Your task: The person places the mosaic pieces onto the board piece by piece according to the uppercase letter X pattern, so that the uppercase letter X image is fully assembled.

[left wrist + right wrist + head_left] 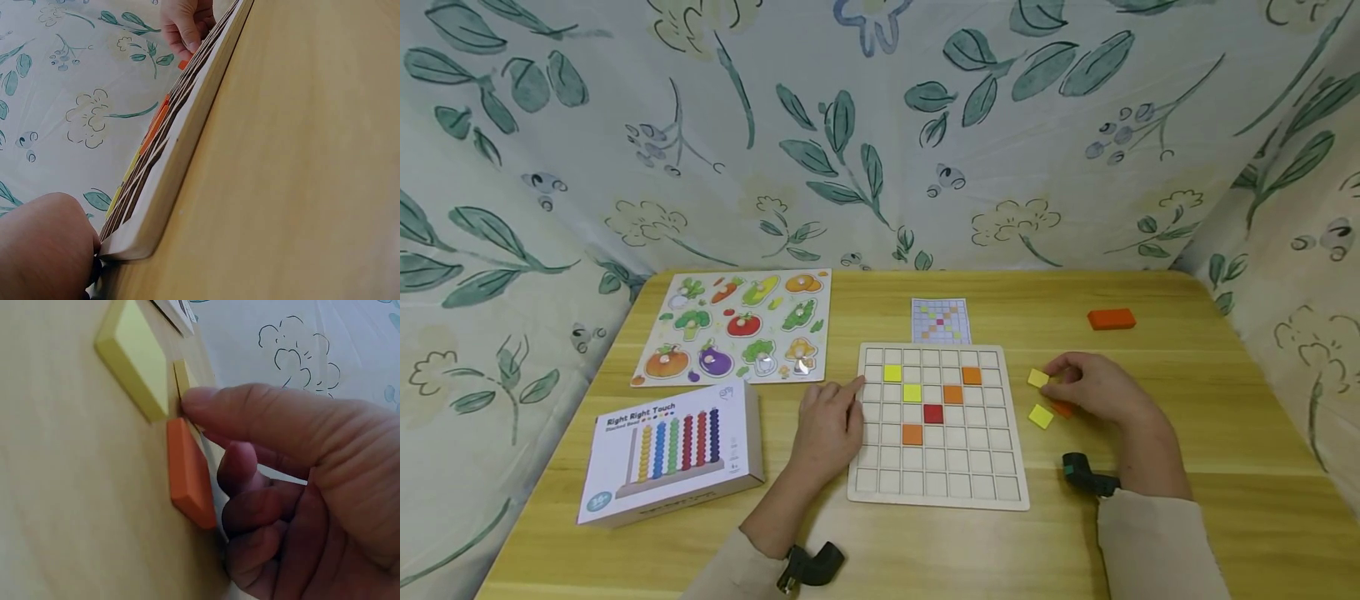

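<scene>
A wooden grid board (940, 492) bears several square tiles: two yellow, three orange and a red tile (933, 414) in the middle. My left hand (829, 429) rests at the board's left edge, its index fingertip touching the rim. Right of the board, my right hand (1097, 387) pinches a yellow tile (1038, 377) between thumb and index finger. In the right wrist view the thumb lies over that yellow tile (182, 376), with the other fingers curled in. Close by on the table are another yellow tile (1041, 417) and an orange tile (189, 475), partly hidden under the hand in the head view.
A small printed pattern card (940, 321) touches the board's far edge. At the left lie a vegetable puzzle (737, 329) and a white bead-toy box (670, 454). An orange-red block (1111, 319) sits at the back right. Floral cloth (880, 167) hangs behind the table.
</scene>
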`<action>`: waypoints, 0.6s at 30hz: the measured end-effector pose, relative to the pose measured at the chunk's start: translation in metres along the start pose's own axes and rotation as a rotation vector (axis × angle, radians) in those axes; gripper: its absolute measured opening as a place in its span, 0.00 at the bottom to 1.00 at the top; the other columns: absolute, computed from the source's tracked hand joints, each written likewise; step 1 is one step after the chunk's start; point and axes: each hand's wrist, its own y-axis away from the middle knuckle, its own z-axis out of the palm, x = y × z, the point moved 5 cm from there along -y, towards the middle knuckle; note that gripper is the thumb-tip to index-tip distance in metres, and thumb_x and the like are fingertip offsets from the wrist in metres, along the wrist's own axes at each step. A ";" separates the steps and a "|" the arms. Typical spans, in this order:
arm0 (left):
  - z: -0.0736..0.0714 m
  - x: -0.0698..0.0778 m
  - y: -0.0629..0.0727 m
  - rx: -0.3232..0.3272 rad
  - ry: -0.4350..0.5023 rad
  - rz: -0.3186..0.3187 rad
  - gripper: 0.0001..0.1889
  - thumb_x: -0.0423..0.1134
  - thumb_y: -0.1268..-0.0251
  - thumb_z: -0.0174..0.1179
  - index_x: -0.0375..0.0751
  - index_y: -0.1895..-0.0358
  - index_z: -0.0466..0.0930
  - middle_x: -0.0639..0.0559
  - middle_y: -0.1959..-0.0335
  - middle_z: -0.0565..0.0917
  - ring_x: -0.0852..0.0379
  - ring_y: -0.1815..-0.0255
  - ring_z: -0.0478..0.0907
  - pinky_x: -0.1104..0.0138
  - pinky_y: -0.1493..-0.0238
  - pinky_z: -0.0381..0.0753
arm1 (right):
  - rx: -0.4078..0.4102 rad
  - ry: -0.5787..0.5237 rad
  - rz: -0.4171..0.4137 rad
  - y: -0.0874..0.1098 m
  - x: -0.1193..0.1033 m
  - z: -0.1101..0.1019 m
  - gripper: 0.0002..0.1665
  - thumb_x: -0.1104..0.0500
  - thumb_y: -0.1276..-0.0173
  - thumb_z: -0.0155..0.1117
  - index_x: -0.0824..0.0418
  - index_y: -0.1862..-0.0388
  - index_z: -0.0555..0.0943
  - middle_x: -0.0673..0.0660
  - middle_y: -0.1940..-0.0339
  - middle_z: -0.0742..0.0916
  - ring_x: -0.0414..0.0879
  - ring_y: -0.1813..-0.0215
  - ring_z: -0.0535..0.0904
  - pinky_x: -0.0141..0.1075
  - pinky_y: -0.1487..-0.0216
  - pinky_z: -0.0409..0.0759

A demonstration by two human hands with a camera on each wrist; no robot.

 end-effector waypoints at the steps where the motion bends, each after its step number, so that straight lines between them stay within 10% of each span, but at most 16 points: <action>1: 0.000 0.000 0.000 0.001 -0.001 0.001 0.20 0.36 0.28 0.55 0.44 0.36 0.82 0.52 0.66 0.81 0.54 0.62 0.65 0.63 0.56 0.64 | 0.004 -0.004 -0.001 0.000 -0.001 0.000 0.28 0.47 0.32 0.69 0.62 0.41 0.78 0.57 0.59 0.79 0.51 0.57 0.73 0.38 0.60 0.70; 18: 0.001 -0.002 0.000 0.035 0.003 0.023 0.20 0.37 0.29 0.57 0.43 0.37 0.83 0.53 0.68 0.81 0.54 0.64 0.64 0.64 0.58 0.63 | -0.045 -0.038 -0.136 0.016 -0.051 0.007 0.22 0.49 0.36 0.75 0.57 0.48 0.80 0.55 0.66 0.78 0.49 0.64 0.72 0.35 0.68 0.69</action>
